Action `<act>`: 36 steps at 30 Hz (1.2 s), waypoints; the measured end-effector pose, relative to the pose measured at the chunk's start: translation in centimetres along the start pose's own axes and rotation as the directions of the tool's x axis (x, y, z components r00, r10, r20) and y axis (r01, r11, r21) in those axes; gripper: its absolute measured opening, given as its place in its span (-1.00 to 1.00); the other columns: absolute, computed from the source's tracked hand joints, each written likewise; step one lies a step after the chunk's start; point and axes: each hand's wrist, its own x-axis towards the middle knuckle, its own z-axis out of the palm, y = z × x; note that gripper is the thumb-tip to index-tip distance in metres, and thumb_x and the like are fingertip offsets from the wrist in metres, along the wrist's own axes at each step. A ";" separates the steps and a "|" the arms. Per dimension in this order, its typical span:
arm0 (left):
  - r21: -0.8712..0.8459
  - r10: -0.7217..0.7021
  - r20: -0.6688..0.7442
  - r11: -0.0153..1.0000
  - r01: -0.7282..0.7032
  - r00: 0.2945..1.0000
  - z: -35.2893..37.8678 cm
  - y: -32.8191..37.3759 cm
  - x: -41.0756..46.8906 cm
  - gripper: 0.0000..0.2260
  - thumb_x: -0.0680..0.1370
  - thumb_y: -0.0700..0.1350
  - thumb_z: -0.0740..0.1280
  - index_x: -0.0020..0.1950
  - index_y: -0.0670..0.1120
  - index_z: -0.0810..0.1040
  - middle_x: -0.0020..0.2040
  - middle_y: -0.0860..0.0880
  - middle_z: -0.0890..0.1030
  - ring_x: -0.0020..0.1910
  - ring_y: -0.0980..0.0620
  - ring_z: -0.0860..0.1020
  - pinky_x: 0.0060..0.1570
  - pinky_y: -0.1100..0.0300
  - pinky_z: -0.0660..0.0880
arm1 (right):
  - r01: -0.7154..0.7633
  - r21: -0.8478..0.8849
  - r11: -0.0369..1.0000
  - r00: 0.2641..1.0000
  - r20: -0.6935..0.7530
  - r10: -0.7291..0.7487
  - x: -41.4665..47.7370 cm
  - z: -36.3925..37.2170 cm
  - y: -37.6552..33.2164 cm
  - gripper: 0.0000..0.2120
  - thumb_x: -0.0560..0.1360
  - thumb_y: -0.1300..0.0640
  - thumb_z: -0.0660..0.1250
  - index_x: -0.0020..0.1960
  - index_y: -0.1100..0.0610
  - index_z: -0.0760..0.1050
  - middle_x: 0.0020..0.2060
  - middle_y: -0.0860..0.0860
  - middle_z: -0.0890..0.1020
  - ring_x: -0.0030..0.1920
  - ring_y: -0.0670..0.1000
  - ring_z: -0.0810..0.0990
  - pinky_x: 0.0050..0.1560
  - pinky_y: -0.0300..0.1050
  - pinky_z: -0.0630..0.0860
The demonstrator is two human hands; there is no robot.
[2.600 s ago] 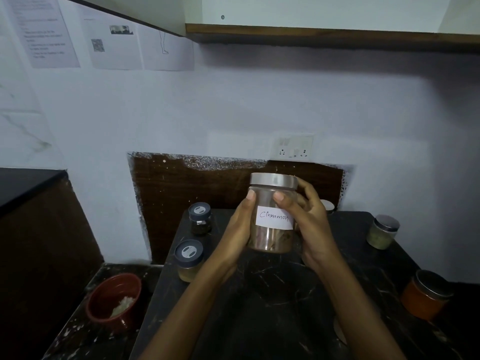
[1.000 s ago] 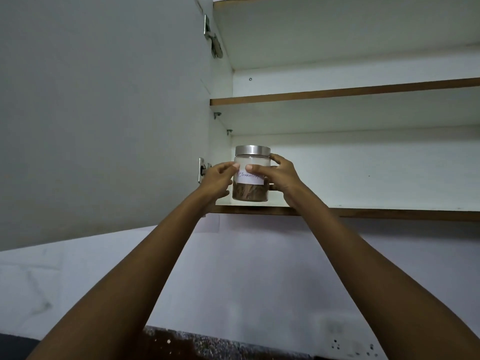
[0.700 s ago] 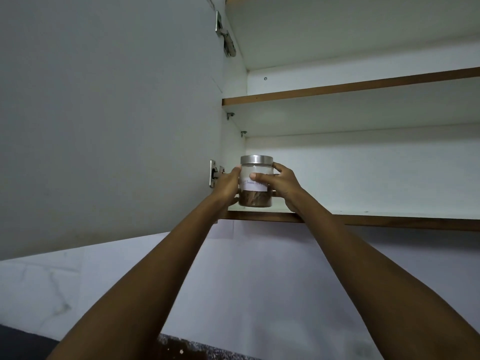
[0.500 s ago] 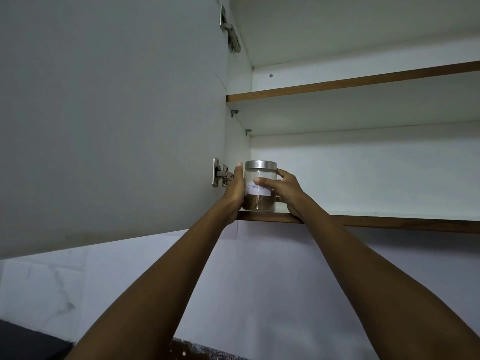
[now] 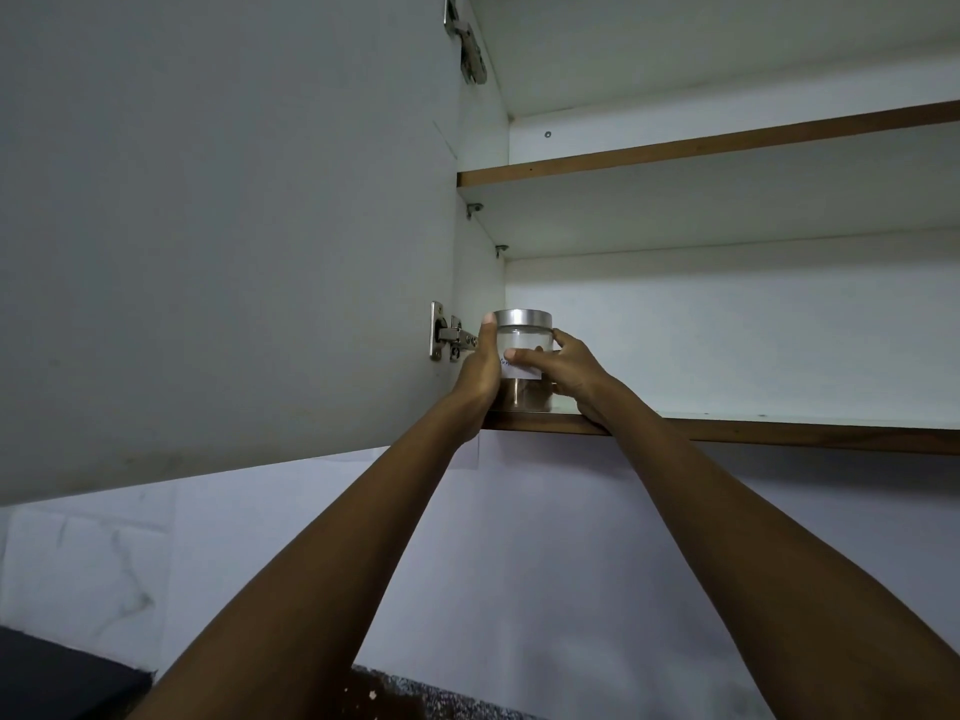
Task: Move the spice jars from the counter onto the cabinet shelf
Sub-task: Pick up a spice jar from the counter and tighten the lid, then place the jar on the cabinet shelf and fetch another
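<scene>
Round steel-lidded glass jar [image 5: 523,336], seemingly on wood-edged shelf [image 5: 779,434], left grip [image 5: 480,372] and right grip [image 5: 570,372] clasping it

A white cabinet door [image 5: 218,226] stands open on the left, hung on a metal hinge [image 5: 445,335]. Inside the cabinet [image 5: 727,345], an upper shelf [image 5: 727,143] and a lower shelf [image 5: 805,436] show brown wooden edges. Below them, a pale lilac wall [image 5: 545,537] lies in dim, even light.

I read this as a home kitchen: a white wall cabinet [image 5: 479,283] with 2 wood-edged shelves [image 5: 675,151], door [image 5: 234,226] standing open on a metal hinge [image 5: 450,337], marbled wall tile [image 5: 78,563] below.
</scene>
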 end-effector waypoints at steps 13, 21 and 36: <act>0.220 0.351 -0.221 0.927 -0.304 0.910 0.6 0.1 -9.0 -0.82 0.57 -0.21 0.22 0.11 -0.13 0.57 0.07 -0.07 0.61 0.05 0.02 0.55 0.09 0.12 0.52 | 0.105 -0.117 0.988 0.927 -0.347 -0.139 -9.6 -1.7 -1.7 -0.69 0.40 0.22 0.42 0.13 0.13 0.52 -0.03 0.03 0.59 -0.01 -0.01 0.55 -0.14 -0.25 0.43; 0.054 0.249 -0.073 0.968 -0.245 0.966 1.0 0.2 -18.1 -0.87 0.56 -0.22 0.23 0.00 -0.07 0.56 -0.12 -0.01 0.65 -0.04 0.02 0.60 0.01 0.08 0.53 | 0.081 -0.111 0.991 0.954 -0.278 -0.109 -21.1 -1.3 -2.9 -0.86 0.42 0.36 0.35 -0.04 0.24 0.57 -0.23 0.03 0.64 -0.23 -0.11 0.58 -0.24 -0.36 0.48; -0.137 0.004 0.278 0.990 0.036 0.961 3.2 -3.1 -36.5 -0.91 0.58 -0.20 0.27 -0.01 -0.11 0.57 -0.09 -0.02 0.64 -0.07 0.02 0.63 -0.09 0.17 0.57 | -0.167 -0.148 0.975 0.968 -0.212 0.134 -43.2 -1.6 -3.5 -0.88 0.39 0.31 0.43 -0.09 0.19 0.61 -0.13 0.06 0.69 -0.08 0.02 0.65 -0.03 -0.22 0.58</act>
